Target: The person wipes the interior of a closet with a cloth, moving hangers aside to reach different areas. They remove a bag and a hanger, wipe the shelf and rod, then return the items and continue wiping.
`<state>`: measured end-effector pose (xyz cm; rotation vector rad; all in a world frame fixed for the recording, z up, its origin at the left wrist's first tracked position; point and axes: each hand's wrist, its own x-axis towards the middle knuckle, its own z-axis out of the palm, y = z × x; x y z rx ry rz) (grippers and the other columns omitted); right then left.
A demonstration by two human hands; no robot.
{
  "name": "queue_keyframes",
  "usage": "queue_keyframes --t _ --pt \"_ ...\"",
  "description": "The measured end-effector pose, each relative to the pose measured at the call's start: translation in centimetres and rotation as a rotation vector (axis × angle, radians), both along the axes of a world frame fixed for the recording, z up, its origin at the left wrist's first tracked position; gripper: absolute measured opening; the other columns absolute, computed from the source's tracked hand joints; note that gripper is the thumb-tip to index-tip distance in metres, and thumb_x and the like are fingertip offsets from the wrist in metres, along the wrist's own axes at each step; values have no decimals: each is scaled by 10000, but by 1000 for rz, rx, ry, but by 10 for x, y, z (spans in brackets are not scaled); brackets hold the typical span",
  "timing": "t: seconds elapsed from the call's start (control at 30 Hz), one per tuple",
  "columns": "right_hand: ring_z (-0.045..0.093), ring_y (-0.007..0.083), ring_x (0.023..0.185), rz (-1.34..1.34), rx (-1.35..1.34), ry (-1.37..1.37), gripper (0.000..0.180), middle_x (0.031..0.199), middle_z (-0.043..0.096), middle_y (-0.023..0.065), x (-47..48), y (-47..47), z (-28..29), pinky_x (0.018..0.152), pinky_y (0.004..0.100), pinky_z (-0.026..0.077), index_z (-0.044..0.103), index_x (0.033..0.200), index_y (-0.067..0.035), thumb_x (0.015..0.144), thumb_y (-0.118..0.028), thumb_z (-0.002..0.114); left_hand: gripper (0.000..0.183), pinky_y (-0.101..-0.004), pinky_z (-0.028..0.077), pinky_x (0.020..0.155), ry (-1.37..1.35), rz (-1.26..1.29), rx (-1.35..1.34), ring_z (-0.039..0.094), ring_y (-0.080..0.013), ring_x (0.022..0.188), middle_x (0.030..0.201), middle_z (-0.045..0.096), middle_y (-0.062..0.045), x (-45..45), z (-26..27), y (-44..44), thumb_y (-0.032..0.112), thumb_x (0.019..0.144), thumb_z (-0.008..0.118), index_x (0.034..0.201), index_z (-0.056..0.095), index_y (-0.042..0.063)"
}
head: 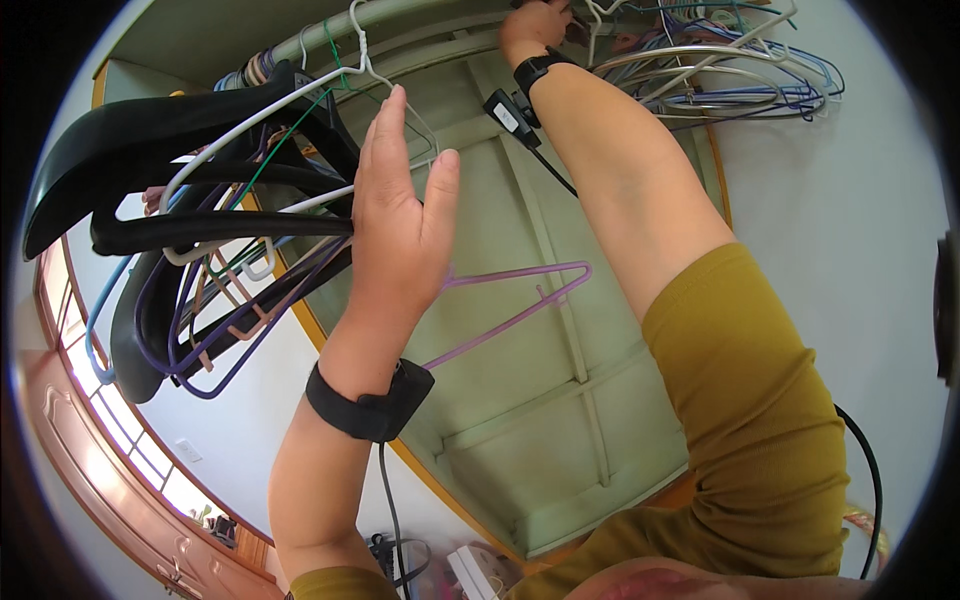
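My left hand (397, 210) is raised upright with the fingers straight and the thumb held away. Its outer edge meets the ends of a bunch of hangers on the left, among them black broad-shouldered hangers (165, 142) and a white hanger (247, 124). A purple plastic hanger (517, 277) shows behind the wrist, partly hidden. High at the top edge, my right hand (534, 30) reaches up by the hanging rail (420, 19). Its fingers are partly cut off and bent near something dark, so its grip is unclear.
Several wire and plastic hangers (735, 75) hang to the right of my right arm. Behind everything stands a pale green wardrobe back panel (510, 420). Cabled devices are strapped to both wrists. A pinkish door (112, 480) lies at lower left, with boxed items (480, 570) below.
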<state>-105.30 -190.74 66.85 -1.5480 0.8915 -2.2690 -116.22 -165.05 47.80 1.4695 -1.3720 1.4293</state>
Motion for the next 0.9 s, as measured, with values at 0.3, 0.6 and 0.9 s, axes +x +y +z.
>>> queue_keyframes --t 0.3,0.6,0.9 --pt "466 460 1143 -4 -54 -214 261 1307 465 251 20 -8 -7 973 542 388 702 1014 -47 865 -106 496 570 -438 278 1102 -105 -25 -13 371 -396 1323 1404 428 -219 5 -3 1 242 945 529 1422 335 -2" --pt "503 342 1199 20 -142 381 268 1211 610 161 -21 5 -5 966 501 398 710 1077 -125 890 -172 523 550 -460 299 1086 -17 -4 25 383 -417 1311 1374 470 -195 -1 -11 4 224 924 562 1404 382 24" --pt "604 305 1074 73 -104 665 240 1145 658 131 -5 -30 39 848 455 475 731 1025 -135 892 -218 549 561 -476 328 1056 -233 77 44 412 -443 1272 1332 499 -206 15 -17 9 169 872 607 1377 413 21"
